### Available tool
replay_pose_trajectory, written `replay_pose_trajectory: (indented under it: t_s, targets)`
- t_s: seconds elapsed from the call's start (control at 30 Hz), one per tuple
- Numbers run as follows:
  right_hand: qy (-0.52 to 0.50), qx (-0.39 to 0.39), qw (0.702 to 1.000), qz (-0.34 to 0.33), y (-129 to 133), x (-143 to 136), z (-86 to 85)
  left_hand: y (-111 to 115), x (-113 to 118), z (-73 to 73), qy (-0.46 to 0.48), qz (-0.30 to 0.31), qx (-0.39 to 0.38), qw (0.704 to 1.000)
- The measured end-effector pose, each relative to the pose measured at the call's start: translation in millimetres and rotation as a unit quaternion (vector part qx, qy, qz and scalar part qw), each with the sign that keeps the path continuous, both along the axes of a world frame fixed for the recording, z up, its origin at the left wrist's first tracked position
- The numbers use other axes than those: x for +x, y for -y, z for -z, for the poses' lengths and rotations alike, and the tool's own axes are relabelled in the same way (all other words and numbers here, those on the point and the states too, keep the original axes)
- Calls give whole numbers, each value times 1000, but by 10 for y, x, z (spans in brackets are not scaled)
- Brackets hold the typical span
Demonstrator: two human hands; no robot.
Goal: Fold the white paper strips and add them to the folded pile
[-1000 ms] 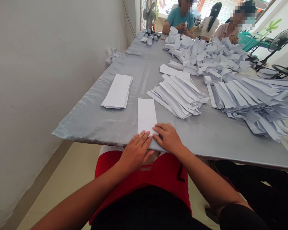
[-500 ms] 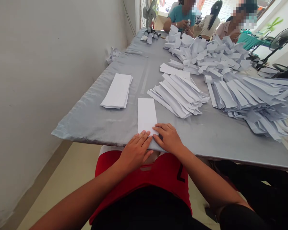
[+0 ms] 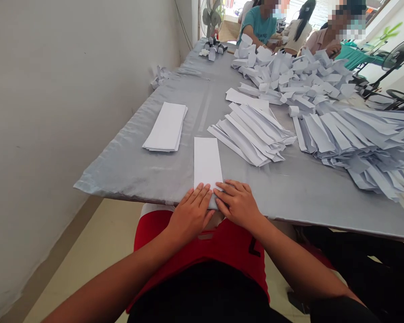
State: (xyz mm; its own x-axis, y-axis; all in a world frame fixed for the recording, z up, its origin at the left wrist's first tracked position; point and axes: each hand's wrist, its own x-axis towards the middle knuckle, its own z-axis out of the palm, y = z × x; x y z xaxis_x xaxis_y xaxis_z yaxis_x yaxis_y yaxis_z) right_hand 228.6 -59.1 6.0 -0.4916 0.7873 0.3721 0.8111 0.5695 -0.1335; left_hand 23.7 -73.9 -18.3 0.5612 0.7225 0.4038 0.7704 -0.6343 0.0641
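Note:
A white paper strip (image 3: 208, 159) lies flat near the front edge of the table, its long side pointing away from me. My left hand (image 3: 193, 211) rests on its near end with the fingers stretched out flat. At the near right corner of the strip is my right hand (image 3: 237, 202), fingers spread and bent a little, fingertips on the paper. The near edge of the strip is hidden under my fingers. To the left sits a neat stack of white paper (image 3: 165, 127). Right of the strip lies a fanned pile of folded papers (image 3: 252, 133).
The table (image 3: 131, 175) wears a grey cloth and meets a wall on the left. A larger pile of folded paper (image 3: 350, 139) lies to the right, with a heap of paper pieces (image 3: 289, 76) beyond. Several people sit at the far end, near fans (image 3: 212, 18).
My right hand has slid slightly toward me along the strip's right side. My left hand stays in place. At the far end, a person in a teal shirt has lowered their hands.

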Motion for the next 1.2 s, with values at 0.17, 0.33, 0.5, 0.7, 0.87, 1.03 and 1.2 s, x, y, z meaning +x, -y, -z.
replay_pose_trajectory:
  t_s: [0.17,0.33,0.5,0.7,0.87,1.03,1.2]
  targets:
    - [16,-16,1000,19,21,105,-19,62,-146,-40,8,-39,-2,999]
    - [17,-5,1000,21,50,170,-24,80,-291,-55,10,-52,7,999]
    - [14,22,999,19,46,-22,-44,65,-292,-73,1,-44,12,999]
    - [22,-10,1000,-16,33,-270,-37,75,-283,-102,-19,-46,22,999]
    - [15,5,999,37,105,18,-19,87,-269,-115,-14,-49,4,999]
    - [16,1,998,58,144,181,-3,70,-266,-116,18,-52,-11,998]
    - [0,13,998,63,120,59,-3,-76,-208,-255,23,-64,-3,998]
